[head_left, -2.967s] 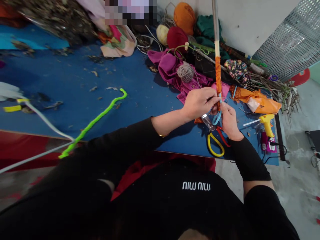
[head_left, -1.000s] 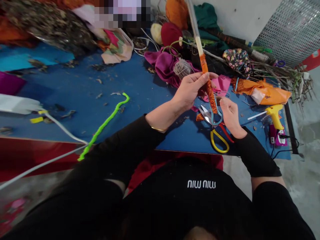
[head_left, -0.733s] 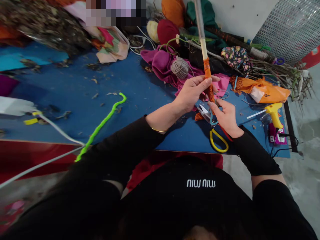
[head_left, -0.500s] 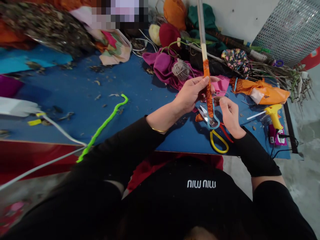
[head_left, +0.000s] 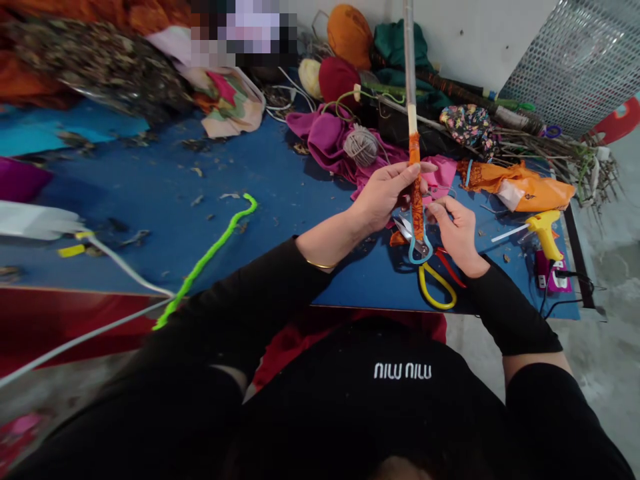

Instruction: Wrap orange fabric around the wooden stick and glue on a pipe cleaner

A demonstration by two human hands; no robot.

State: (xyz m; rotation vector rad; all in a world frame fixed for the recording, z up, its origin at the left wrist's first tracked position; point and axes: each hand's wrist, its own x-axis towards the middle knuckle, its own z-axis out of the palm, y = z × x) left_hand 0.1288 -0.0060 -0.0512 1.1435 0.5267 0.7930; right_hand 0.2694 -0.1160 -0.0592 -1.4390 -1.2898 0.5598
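Observation:
My left hand (head_left: pixel 383 193) is closed round a pale stick (head_left: pixel 412 119), gripping its orange patterned cloth wrapping (head_left: pixel 417 208). A light blue fuzzy loop (head_left: pixel 419 261) sticks out at the lower end of that wrapping. Just right of the loop, my right hand (head_left: pixel 457 230) has thumb and forefinger pinched together; whatever lies between them is too small to name. Beneath the loop, scissors (head_left: pixel 437 297) with a yellow and a red handle lie on the blue table (head_left: pixel 295 267), partly covered by the stick's end.
A yellow glue gun (head_left: pixel 547 233) lies at the right beside a purple power block (head_left: pixel 554 272). Behind my hands are grey yarn (head_left: pixel 361 145), magenta cloth (head_left: pixel 325 137) and an orange cloth bundle (head_left: pixel 535 190). A bright green fuzzy strip (head_left: pixel 210 253) hangs over the table's front edge at left.
The stick has turned slightly more upright, its blue loop shifting a little left and down. My right hand stays pinched, its fingertips slightly lower. The camera view has shifted a little.

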